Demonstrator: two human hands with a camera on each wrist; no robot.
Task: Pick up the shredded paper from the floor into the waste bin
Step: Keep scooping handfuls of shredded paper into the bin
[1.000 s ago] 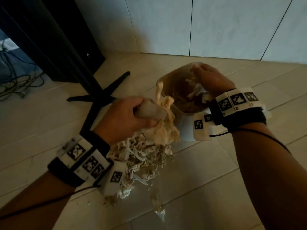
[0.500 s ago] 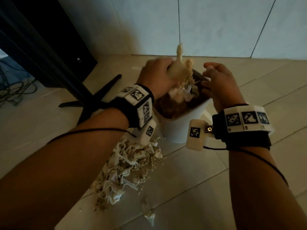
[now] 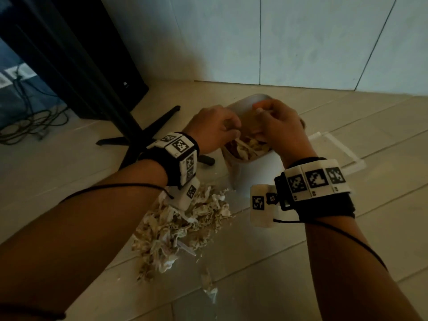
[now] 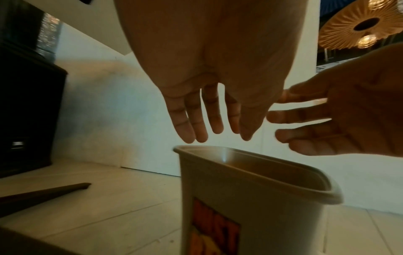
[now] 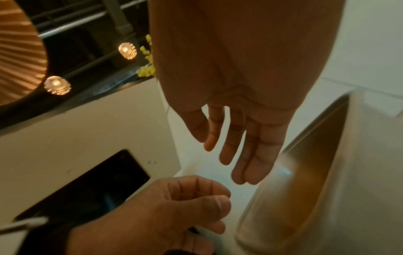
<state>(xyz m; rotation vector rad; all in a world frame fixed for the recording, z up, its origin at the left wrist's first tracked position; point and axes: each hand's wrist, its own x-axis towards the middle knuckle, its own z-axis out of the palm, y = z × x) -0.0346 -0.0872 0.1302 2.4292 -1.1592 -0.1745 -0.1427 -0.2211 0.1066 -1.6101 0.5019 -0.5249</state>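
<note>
The white waste bin [image 3: 254, 179] stands on the tiled floor, with shredded paper [image 3: 247, 147] showing inside its mouth. Both hands hover over that mouth. My left hand [image 3: 214, 128] is at the bin's left rim; the left wrist view shows this left hand [image 4: 213, 120] empty above the bin [image 4: 240, 189], fingers hanging straight. My right hand [image 3: 278, 128] is at the right rim, and the right wrist view has this right hand [image 5: 235, 155] empty too, beside the bin [image 5: 348, 172]. A loose pile of shredded paper [image 3: 183, 225] lies on the floor under my left wrist.
A small scrap of paper [image 3: 209, 288] lies nearer to me than the pile. A black stand [image 3: 148, 135] spreads its legs left of the bin, before a black cabinet [image 3: 111, 77]. Cables [image 3: 23, 117] trail far left. A clear flat piece [image 3: 335, 154] lies right of the bin.
My left hand lifted a handful of shreds from the pile, carried it over the bin and let it go. Both hands now hang empty over the bin's mouth.
</note>
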